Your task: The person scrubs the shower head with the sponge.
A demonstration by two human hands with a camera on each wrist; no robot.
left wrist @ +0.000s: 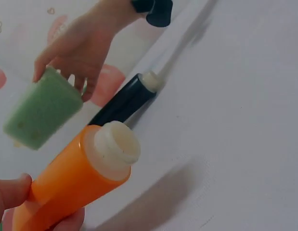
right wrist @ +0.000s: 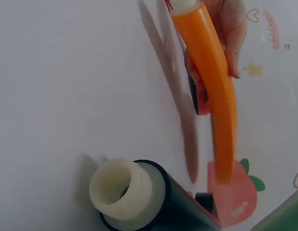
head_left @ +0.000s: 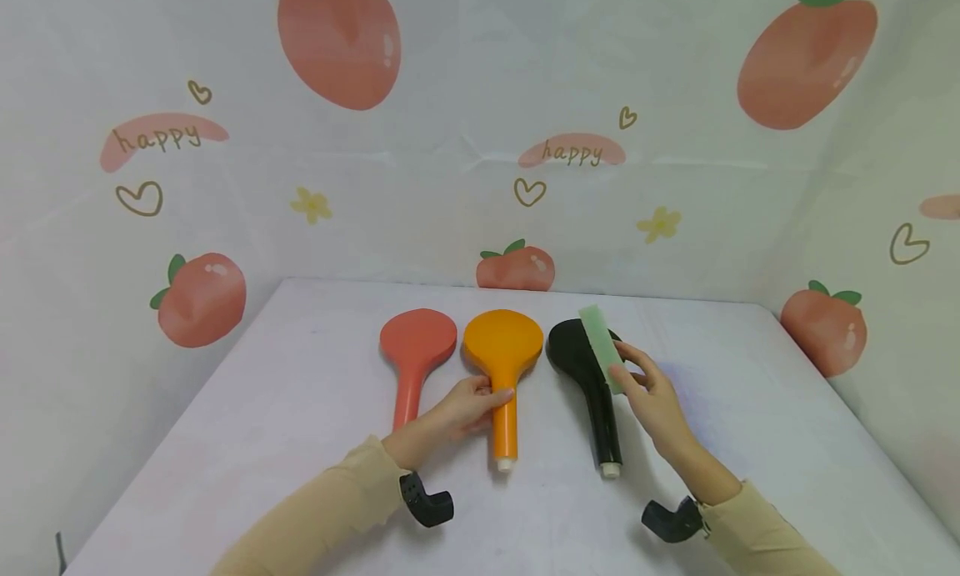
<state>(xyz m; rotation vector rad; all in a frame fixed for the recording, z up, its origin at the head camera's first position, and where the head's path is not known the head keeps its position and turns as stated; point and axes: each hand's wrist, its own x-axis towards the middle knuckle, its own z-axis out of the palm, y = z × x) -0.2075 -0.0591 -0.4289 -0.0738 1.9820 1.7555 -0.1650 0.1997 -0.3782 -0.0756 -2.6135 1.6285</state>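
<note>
While the left hand (head_left: 467,404) curls round the orange shower head (head_left: 504,340), the right hand (head_left: 658,401) pinches a green sponge (head_left: 598,343); firm support and light strokes should work best.

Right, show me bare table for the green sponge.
Free: table left of the red shower head, and right of the right hand. Crowded: the middle; the left hand grips the orange shower head beside the black one.
</note>
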